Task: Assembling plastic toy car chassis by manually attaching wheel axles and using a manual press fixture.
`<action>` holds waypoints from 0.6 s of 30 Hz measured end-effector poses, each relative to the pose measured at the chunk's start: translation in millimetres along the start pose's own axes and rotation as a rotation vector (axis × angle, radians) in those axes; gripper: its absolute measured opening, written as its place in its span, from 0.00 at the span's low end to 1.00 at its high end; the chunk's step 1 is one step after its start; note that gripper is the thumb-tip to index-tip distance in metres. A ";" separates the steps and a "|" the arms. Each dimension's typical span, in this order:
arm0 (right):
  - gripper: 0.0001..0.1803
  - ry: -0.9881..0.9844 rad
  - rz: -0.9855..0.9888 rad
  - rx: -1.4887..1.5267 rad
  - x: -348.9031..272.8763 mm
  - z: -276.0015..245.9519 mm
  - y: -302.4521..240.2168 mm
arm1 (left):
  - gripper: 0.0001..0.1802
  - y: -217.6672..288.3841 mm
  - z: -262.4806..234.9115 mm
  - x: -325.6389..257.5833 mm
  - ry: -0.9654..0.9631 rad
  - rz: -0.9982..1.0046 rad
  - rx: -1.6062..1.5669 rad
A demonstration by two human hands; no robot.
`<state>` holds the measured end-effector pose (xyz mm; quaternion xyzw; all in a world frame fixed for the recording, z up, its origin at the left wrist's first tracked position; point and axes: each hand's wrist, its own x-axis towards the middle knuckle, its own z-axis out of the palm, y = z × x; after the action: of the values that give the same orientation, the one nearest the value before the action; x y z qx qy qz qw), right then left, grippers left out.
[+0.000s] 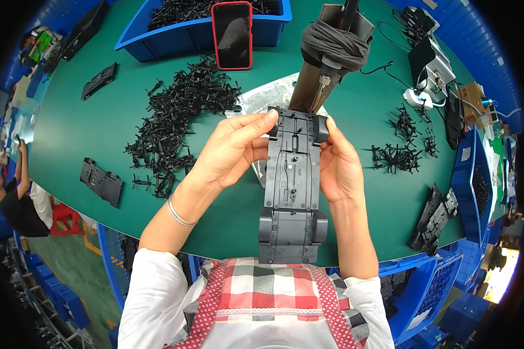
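Observation:
Between my two hands is a long black plastic chassis plate (289,192), its far end close to the tip of a soldering-iron-like tool (323,87) that points down from a stand wrapped in dark cloth (336,46). My left hand (236,142) grips the plate's far left corner, thumb on top. On the opposite edge my right hand (339,166) holds it near the raised wheel arch, its fingers partly hidden underneath. Behind the plate a pale, shiny sheet (268,96) lies under the stand. A heap of small black plastic parts (180,110) spreads left of my left hand.
A blue bin (174,41) of black parts stands at the back, with a red-cased phone (233,36) against it. Further chassis plates lie at left (101,181) and right (431,221). Small parts (397,157), a power strip (418,99) and cables occupy the right. A person (20,200) sits far left.

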<state>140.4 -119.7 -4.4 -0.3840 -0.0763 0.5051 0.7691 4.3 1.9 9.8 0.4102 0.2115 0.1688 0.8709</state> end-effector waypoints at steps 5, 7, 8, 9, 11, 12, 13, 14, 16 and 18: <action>0.15 0.000 -0.001 0.060 -0.6 1.6 2.2 | 0.19 6.8 9.4 -0.1 0.052 0.054 0.100; 0.15 -0.024 0.015 0.101 0.0 -1.9 3.6 | 0.19 10.2 14.4 0.0 0.083 0.078 0.159; 0.15 -0.024 0.014 0.103 0.4 -3.5 4.5 | 0.18 12.4 16.3 0.6 0.090 0.104 0.244; 0.15 -0.039 0.017 0.130 0.8 -5.2 5.4 | 0.18 14.8 18.5 1.0 0.097 0.130 0.331; 0.15 -0.052 0.019 0.159 0.8 -6.2 5.7 | 0.18 21.2 25.0 0.5 0.093 0.149 0.378; 0.15 -0.067 0.024 0.177 0.7 -6.1 5.6 | 0.18 23.3 27.7 0.7 0.088 0.168 0.424; 0.15 -0.082 0.028 0.195 0.5 -6.3 5.4 | 0.18 24.0 29.6 1.6 0.087 0.167 0.425; 0.15 -0.082 0.027 0.197 0.7 -7.0 6.0 | 0.17 24.7 31.2 2.5 0.106 0.184 0.486; 0.16 -0.114 0.043 0.235 1.1 -9.0 7.6 | 0.17 25.4 33.8 3.6 0.124 0.201 0.548; 0.16 -0.138 0.050 0.239 0.9 -8.7 8.2 | 0.16 25.7 35.6 4.3 0.131 0.231 0.603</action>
<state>139.3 -121.8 -16.1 -0.2559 -0.0586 0.5550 0.7894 23.0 -3.4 49.4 0.6589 0.2596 0.2225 0.6700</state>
